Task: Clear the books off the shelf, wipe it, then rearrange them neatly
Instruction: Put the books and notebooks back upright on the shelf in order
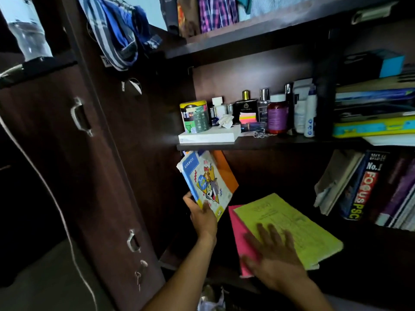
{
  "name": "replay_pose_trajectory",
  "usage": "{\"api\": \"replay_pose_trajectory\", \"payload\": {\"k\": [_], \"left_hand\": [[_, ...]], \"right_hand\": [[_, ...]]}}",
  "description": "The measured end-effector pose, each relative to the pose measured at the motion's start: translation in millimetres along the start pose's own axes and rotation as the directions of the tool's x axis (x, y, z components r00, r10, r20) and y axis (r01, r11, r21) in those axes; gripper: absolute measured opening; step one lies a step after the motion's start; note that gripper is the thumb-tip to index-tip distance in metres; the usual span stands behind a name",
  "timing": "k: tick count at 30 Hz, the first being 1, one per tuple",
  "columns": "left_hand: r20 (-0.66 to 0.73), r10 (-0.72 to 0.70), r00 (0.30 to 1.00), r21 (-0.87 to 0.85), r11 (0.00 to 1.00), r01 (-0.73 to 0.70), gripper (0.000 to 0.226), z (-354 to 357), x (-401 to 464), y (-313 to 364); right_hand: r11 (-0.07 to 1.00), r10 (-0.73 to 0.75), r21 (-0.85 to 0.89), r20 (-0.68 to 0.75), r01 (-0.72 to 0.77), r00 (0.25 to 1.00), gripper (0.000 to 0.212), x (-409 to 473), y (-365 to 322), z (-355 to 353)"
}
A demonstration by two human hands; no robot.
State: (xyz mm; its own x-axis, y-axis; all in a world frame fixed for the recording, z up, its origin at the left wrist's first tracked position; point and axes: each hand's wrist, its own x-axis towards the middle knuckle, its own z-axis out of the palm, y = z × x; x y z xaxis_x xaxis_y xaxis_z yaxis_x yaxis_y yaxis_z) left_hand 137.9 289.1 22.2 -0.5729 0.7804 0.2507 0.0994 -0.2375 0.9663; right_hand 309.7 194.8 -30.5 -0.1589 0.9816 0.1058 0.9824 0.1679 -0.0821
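Observation:
My left hand (202, 217) grips the lower edge of a cartoon-cover exercise book (205, 181), held upright and tilted against an orange book (226, 173) at the left end of the lower shelf. A yellow-green booklet (298, 225) lies flat on the dark shelf board (370, 248), on top of a pink one (239, 234). My right hand (272, 254) rests flat on both, fingers spread. Several books, one with a "FOCUS PSC" spine (361, 189), lean at the shelf's right end.
The upper shelf (224, 145) holds a white box (208, 134), a printed tin (194, 116), perfume bottles (246, 106), a red jar (277, 113) and stacked books (372, 113). The open wardrobe door (78, 153) stands left. Clothes hang above.

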Motion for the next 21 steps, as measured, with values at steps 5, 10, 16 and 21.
{"api": "replay_pose_trajectory", "payload": {"k": [5, 10, 16, 21], "left_hand": [[-0.011, 0.028, 1.000, 0.077, 0.997, -0.028, 0.045, 28, 15, 1], [-0.034, 0.046, 0.998, 0.395, 0.918, -0.029, 0.035, 40, 19, 2], [-0.116, 0.080, 0.990, 0.427, 0.904, -0.023, 0.039, 49, 14, 0], [-0.123, -0.016, 0.992, 0.299, 0.953, 0.053, 0.030, 55, 13, 1]], "right_hand": [[0.995, 0.081, -0.052, 0.020, -0.080, 0.996, 0.063, -5, 40, -6], [0.992, 0.119, -0.038, 0.073, -0.116, 0.990, 0.061, -7, 41, -10], [0.994, 0.111, -0.027, 0.070, -0.110, 0.991, 0.061, -8, 41, -12], [0.994, 0.109, -0.038, 0.077, -0.106, 0.991, 0.063, -6, 43, -8]]}}
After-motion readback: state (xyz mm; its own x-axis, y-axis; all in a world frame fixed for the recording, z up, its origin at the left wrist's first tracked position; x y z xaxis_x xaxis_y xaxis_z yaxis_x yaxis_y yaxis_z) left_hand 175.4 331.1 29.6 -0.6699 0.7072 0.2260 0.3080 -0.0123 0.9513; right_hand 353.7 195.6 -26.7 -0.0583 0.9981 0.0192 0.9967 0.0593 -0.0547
